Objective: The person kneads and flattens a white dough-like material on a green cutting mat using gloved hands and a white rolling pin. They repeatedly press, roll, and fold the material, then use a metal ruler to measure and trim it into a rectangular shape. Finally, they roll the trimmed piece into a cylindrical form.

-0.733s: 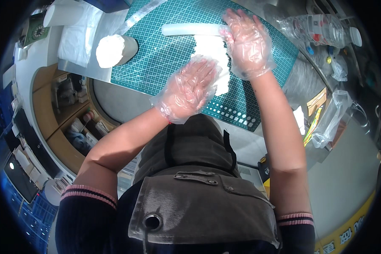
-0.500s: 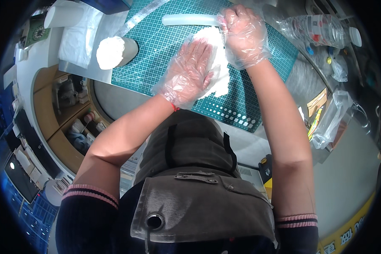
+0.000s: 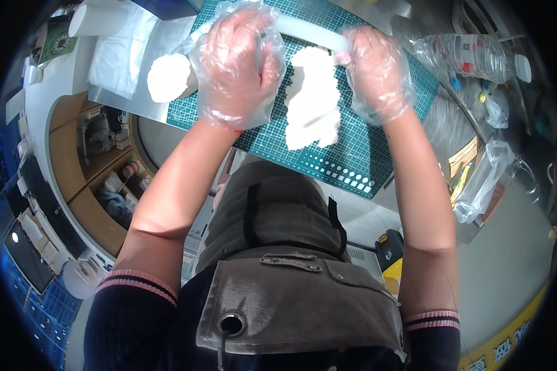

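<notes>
A pale, translucent rolling pin (image 3: 312, 31) spans the gap between my two hands above the far end of a flattened white dough-like slab (image 3: 314, 102). My left hand (image 3: 238, 68), in a clear plastic glove, is closed round the pin's left end. At the other end, my right hand (image 3: 379, 73), gloved the same way, grips the pin. The slab has ragged edges and lies lengthwise on a green cutting mat (image 3: 263, 137) with a printed grid. Beside my left hand is a tub (image 3: 193, 81) with a white mass (image 3: 169, 78) at its mouth, partly hidden by the glove.
A clear plastic bottle (image 3: 473, 57) with a white cap lies at the far right. Thin plastic sheets (image 3: 122, 52) and a white cylinder (image 3: 96, 20) are at the far left. Crumpled clear packaging (image 3: 486, 179) sits right of my right forearm. Shelves (image 3: 99, 179) hold items at left.
My left hand has lifted off the white slab, moved left and away from me, and taken hold of the rolling pin's left end. My right hand has shifted slightly right and nearer with the pin.
</notes>
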The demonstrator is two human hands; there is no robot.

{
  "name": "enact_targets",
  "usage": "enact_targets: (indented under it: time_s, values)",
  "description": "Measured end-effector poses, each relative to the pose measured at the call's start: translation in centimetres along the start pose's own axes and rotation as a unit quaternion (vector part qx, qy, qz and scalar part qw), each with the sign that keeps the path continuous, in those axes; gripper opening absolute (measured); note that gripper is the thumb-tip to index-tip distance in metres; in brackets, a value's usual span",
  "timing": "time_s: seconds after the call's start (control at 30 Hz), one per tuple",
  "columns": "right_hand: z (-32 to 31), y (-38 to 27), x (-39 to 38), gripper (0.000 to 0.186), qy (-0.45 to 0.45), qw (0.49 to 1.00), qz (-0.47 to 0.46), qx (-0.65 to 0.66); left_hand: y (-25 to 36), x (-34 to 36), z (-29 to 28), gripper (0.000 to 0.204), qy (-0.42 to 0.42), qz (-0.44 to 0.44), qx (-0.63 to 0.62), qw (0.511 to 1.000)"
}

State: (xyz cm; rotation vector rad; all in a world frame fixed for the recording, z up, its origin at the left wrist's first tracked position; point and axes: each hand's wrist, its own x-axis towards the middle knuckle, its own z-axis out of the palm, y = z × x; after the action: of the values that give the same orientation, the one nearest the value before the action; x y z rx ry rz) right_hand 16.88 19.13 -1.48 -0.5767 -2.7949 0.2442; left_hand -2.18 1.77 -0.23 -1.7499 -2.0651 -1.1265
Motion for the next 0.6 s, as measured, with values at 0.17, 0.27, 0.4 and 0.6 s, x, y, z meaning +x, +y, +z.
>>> enact_targets:
  time_s: [0.17,0.27,0.4,0.6]
  values:
    - [0.3,-2.2,-2.8,0.044,-0.031,0.999,-0.005,-0.029,1.7,-2.1,1.2,0.064,-0.123,-0.026,0.031,0.992]
    - [1.1,-2.5,-2.7,0.060,-0.057,0.998,0.041,0.001,2.0,-2.7,3.1,0.065,-0.182,-0.046,0.113,0.976]
    - [1.1,-2.5,-0.7,0.079,-0.125,0.982,0.064,-0.127,1.3,-1.9,4.3,0.073,-0.277,-0.060,0.240,0.929]
    - [0.2,-1.2,4.0,0.073,-0.096,0.983,0.054,-0.144,-1.9,1.7,5.5,0.059,-0.082,0.013,0.204,0.975]
